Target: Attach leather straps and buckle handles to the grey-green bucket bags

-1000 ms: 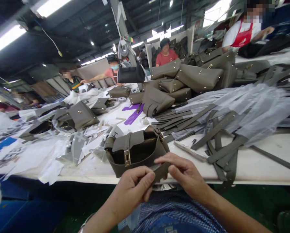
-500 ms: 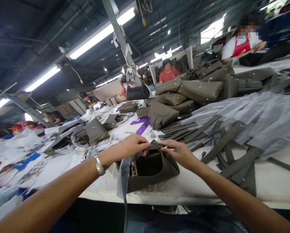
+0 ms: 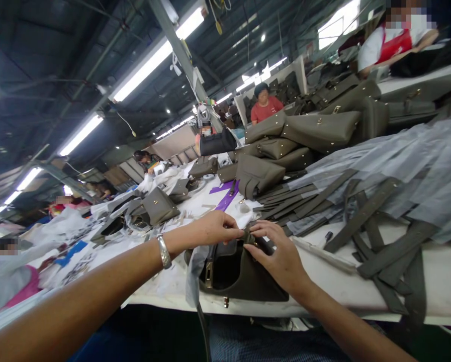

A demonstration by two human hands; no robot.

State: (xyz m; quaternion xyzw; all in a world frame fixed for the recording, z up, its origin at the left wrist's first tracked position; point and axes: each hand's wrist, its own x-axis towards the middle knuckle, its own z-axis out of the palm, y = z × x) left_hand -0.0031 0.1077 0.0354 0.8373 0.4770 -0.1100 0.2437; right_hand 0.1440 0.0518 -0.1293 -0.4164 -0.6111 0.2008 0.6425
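An olive-grey handbag [image 3: 255, 281] lies at the table's near edge with its dark mouth facing me. My left hand [image 3: 219, 229], below a silver bracelet [image 3: 164, 251], pinches the bag's far upper edge. Close beside it, my right hand [image 3: 276, 246] has thumb and fingers closed on the same edge. Exactly what bit of the edge each hand grips is partly hidden by the fingers. A gold clasp plate [image 3: 209, 274] shows at the left of the opening, and a small gold turn-lock [image 3: 226, 301] sticks out at the front. Translucent wrapping [image 3: 195, 274] hangs at the bag's left side.
Olive straps [image 3: 394, 251], some in translucent sleeves [image 3: 417, 171], spread over the right of the white table [image 3: 440, 286]. A pile of finished-looking bags [image 3: 319, 128] rises behind. Purple strips [image 3: 227, 196] lie ahead. Co-workers sit around the table, one in a red shirt [image 3: 265, 108].
The view has shifted slightly. Both hands stay at the bag's far edge, their fingertips now closer together. The bag has tilted a little, and the front turn-lock shows more clearly.
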